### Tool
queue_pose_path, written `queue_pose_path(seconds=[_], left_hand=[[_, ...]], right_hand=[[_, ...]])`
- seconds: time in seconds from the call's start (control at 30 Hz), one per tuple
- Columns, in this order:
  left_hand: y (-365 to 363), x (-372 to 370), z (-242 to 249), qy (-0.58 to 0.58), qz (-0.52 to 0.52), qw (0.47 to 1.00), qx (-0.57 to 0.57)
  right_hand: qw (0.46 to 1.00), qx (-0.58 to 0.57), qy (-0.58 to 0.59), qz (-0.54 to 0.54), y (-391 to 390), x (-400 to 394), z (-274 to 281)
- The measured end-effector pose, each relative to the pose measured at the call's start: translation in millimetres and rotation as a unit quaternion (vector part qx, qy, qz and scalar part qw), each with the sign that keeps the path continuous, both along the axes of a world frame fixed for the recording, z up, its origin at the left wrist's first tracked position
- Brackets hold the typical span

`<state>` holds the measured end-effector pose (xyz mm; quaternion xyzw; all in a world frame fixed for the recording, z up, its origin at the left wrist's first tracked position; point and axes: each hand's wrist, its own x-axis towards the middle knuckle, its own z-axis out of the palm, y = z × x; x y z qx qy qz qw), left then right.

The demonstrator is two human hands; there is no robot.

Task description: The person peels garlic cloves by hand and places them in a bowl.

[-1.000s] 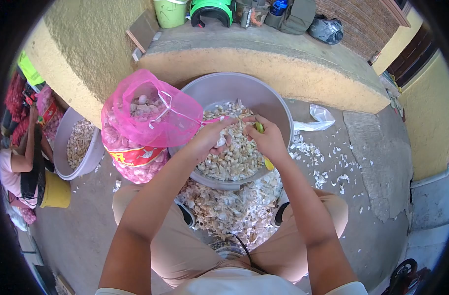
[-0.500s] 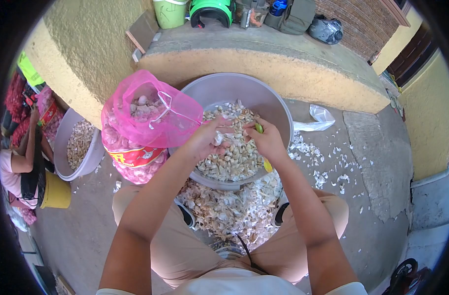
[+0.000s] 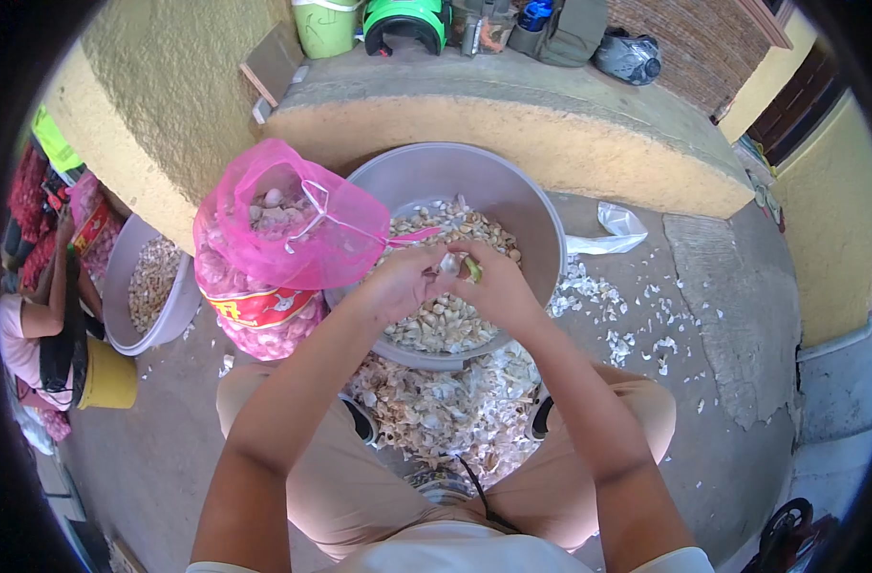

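Above the big grey tub (image 3: 541, 181) my two hands are close together. My left hand (image 3: 407, 284) is closed on a whitish garlic bulb (image 3: 450, 263), partly hidden by the fingers. Wrapped in my right hand (image 3: 496, 289) is a small green-handled tool (image 3: 472, 269); its working end is hidden. Many loose garlic cloves (image 3: 446, 325) fill the lower part of the tub beneath both hands. A pink mesh sack (image 3: 255, 306) of garlic bulbs stands against the tub's left side, its loose top reaching over the rim.
Papery garlic skins (image 3: 446, 411) are heaped between my feet, with more scattered right. A clear plastic bag (image 3: 617, 231) lies beside the tub. At left, another person (image 3: 40, 315) sits near a second tub (image 3: 183, 296) and a yellow bucket (image 3: 109, 372). A concrete ledge (image 3: 512, 105) runs behind.
My hands have come together over the tub, the right moving left toward the bulb in my left hand. The green tool's yellow end no longer shows.
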<state>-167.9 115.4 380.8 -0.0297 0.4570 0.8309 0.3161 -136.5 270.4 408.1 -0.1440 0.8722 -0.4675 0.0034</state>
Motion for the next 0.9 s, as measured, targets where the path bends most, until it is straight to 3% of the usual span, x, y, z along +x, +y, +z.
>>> queue_pose_path(seconds=[0.17, 0.2, 0.3, 0.47, 0.57, 0.8, 0.9], left_hand=[[4, 10, 7, 0.021, -0.007, 0.999, -0.033], [3, 11, 12, 0.055, -0.034, 0.993, -0.1], [0, 14, 25, 0.15, -0.091, 0.948, -0.266], [-3, 16, 17, 0.345, -0.065, 0.856, -0.379], [-6, 17, 27, 0.4, -0.079, 0.836, -0.367], [-8, 16, 27, 0.27, -0.172, 0.905, -0.278], [-13, 11, 21, 0.224, -0.2, 0.929, -0.216]], right_hand=[[0.995, 0.042, 0.085, -0.021, 1, 2, -7], [0.995, 0.04, 0.088, -0.02, 2, 1, -5], [0.999, 0.01, 0.041, -0.018, 4, 1, 3], [0.997, -0.022, 0.067, 0.012, 4, 6, 1], [0.998, -0.052, 0.044, 0.012, 5, 9, -3], [0.994, -0.097, -0.038, 0.02, 8, 15, 2], [0.993, -0.112, 0.011, 0.021, 8, 17, -6]])
